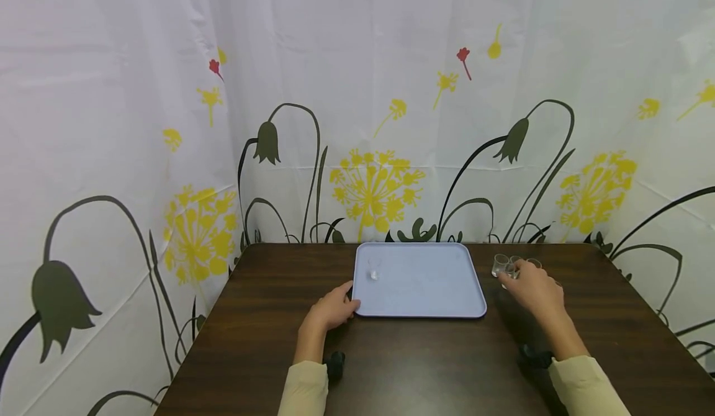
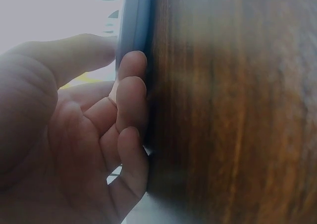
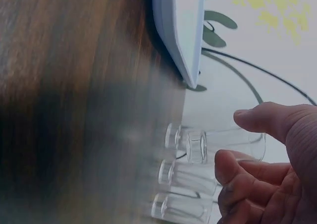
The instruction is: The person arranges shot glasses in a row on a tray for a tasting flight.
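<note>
A pale blue tray [image 1: 424, 285] lies on the dark wooden table, with one small clear glass [image 1: 375, 273] standing near its left side. My left hand [image 1: 331, 309] grips the tray's near left edge, thumb over the rim and fingers along the outer side, as the left wrist view shows. To the right of the tray, my right hand [image 1: 537, 292] pinches a clear shot glass [image 3: 196, 147] between thumb and fingers. Its base shows nearer the camera than the other glasses [image 3: 181, 208], which stand close behind and are partly hidden by my fingers in the head view.
The wooden table [image 1: 413, 366] reaches back to a white curtain [image 1: 346, 49] printed with flowers. Another clear glass [image 1: 499, 264] stands at the left of the group, a short way from the tray's right rim. Dark wrist bands [image 1: 335, 365] sit on both wrists.
</note>
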`<action>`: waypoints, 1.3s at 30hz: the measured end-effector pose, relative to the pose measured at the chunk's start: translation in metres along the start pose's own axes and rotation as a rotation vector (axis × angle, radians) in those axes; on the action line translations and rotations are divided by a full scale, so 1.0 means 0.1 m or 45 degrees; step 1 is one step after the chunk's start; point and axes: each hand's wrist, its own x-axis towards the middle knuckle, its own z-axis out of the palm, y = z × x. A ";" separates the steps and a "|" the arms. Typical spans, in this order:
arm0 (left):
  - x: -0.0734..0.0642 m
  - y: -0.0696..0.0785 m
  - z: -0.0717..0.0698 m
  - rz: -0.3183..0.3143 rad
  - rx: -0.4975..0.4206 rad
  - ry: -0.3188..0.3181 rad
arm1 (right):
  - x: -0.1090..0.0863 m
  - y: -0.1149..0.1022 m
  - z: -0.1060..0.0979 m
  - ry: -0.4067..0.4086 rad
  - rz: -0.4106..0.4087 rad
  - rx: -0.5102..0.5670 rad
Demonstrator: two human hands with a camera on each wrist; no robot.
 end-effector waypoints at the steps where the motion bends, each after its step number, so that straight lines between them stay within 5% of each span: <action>1: -0.05 0.06 -0.03 -0.013 0.007 -0.004 | 0.00 -0.03 0.01 0.011 -0.011 -0.004; 8: -0.33 0.35 -0.14 0.010 -0.011 0.025 | 0.02 -0.24 0.07 0.067 -0.067 -0.016; 11: -0.31 0.33 -0.13 0.014 -0.020 0.018 | 0.04 -0.31 0.08 0.087 -0.092 -0.021; 16: -0.07 0.06 -0.03 0.034 0.005 -0.007 | 0.05 -0.41 0.14 0.123 -0.122 -0.014; 22: -0.07 0.05 -0.03 0.017 -0.003 0.003 | 0.06 -0.53 0.22 0.120 -0.176 0.029; 31: 0.25 -0.24 0.08 -0.013 -0.032 -0.025 | 0.08 -0.69 0.31 0.108 -0.166 0.100; 33: 0.25 -0.25 0.08 -0.002 -0.039 -0.021 | 0.08 -0.72 0.34 0.111 -0.175 0.107; 39: -0.02 0.01 -0.03 0.011 -0.016 -0.018 | 0.11 -0.84 0.41 0.112 -0.217 0.150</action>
